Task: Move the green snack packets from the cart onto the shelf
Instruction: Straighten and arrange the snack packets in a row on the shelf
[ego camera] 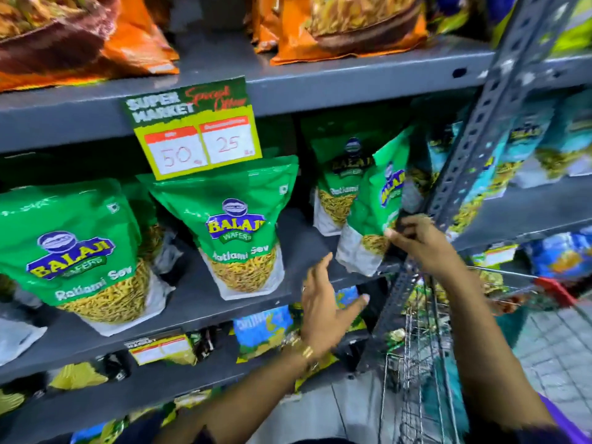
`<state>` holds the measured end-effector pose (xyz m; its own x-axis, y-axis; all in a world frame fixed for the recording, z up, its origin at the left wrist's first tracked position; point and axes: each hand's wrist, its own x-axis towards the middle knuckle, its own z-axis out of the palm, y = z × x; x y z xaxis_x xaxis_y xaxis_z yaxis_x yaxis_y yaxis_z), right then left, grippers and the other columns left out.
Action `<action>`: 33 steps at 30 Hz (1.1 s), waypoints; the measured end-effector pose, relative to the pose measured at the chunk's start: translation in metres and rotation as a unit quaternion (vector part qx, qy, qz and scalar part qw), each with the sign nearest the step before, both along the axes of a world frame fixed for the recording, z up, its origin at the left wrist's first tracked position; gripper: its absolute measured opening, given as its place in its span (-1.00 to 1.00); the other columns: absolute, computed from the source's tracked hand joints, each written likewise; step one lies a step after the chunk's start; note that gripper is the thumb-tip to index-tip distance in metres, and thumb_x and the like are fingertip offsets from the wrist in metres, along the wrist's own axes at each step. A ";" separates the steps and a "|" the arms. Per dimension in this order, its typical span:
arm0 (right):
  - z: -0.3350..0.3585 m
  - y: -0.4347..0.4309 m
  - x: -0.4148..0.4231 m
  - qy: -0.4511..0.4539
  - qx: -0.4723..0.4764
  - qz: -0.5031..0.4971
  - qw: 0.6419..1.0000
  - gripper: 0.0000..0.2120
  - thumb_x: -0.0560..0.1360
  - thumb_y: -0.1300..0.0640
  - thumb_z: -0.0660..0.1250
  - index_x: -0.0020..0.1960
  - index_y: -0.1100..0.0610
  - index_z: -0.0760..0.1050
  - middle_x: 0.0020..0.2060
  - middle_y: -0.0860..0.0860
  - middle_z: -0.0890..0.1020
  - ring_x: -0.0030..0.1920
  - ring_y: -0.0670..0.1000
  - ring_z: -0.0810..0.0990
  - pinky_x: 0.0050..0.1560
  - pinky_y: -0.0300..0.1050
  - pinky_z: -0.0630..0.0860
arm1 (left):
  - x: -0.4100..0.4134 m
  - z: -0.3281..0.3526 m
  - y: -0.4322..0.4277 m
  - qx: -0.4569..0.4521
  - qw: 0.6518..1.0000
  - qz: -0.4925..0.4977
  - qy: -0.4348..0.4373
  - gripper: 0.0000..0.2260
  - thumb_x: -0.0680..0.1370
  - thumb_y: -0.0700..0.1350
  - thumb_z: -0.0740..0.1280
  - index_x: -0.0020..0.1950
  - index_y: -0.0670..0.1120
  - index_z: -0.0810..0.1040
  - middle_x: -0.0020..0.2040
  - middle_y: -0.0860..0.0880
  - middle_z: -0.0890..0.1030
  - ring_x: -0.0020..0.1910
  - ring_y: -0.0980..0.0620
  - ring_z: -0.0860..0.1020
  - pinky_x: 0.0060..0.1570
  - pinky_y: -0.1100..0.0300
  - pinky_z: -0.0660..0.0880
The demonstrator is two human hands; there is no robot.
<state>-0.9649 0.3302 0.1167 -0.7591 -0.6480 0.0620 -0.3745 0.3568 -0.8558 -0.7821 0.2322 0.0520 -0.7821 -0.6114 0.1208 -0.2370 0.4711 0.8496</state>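
Observation:
Green Balaji snack packets stand on the grey middle shelf point(307, 245): one at the left point(73, 251), one in the centre point(237, 225), and one further back at the right point(336, 187). My right hand point(419, 245) grips the lower right edge of a tilted green packet point(371, 213) standing at the shelf's right end, beside the upright post. My left hand point(323, 302) hovers open in front of the shelf edge, just left of that packet, touching nothing. The wire cart point(426, 331) is at the lower right, its contents blurred.
A slotted metal upright point(471, 149) runs diagonally at the right. A yellow price tag point(195, 133) hangs from the shelf above. Orange packets point(349, 24) sit on the top shelf, blue packets point(551, 139) in the right bay and more packets below. Tiled floor shows at the lower right.

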 end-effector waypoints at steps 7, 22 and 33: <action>-0.019 -0.024 -0.017 -0.115 -0.112 0.025 0.987 -0.64 0.42 0.29 0.48 0.14 0.09 0.45 0.19 0.21 0.63 0.15 0.13 0.63 0.18 0.03 0.58 | -0.080 0.017 0.000 0.098 0.992 0.055 -0.061 0.18 0.17 0.28 0.57 0.57 -0.14 0.01 0.42 -0.21 0.29 0.46 -0.18 0.26 0.41 0.00 0.25; -0.041 -0.043 -0.009 -0.172 -0.173 -0.038 0.969 -0.31 0.30 0.20 0.60 0.35 0.19 0.38 0.21 0.15 0.64 0.20 0.15 0.64 0.23 0.15 0.58 | -0.093 -0.004 -0.061 0.196 0.978 -0.048 0.056 -0.34 0.37 -0.28 0.55 0.40 -0.04 0.36 0.36 -0.07 0.55 0.36 -0.09 0.51 0.41 -0.11 0.43; -0.047 -0.045 -0.010 -0.162 -0.176 -0.008 0.971 -0.33 0.43 0.23 0.49 0.44 0.18 0.25 0.31 0.16 0.55 0.29 0.13 0.57 0.35 0.19 0.48 | -0.095 -0.005 -0.060 0.182 0.981 -0.049 0.047 -0.23 0.40 -0.28 0.53 0.52 -0.13 0.21 0.42 -0.10 0.48 0.42 -0.11 0.45 0.44 -0.03 0.39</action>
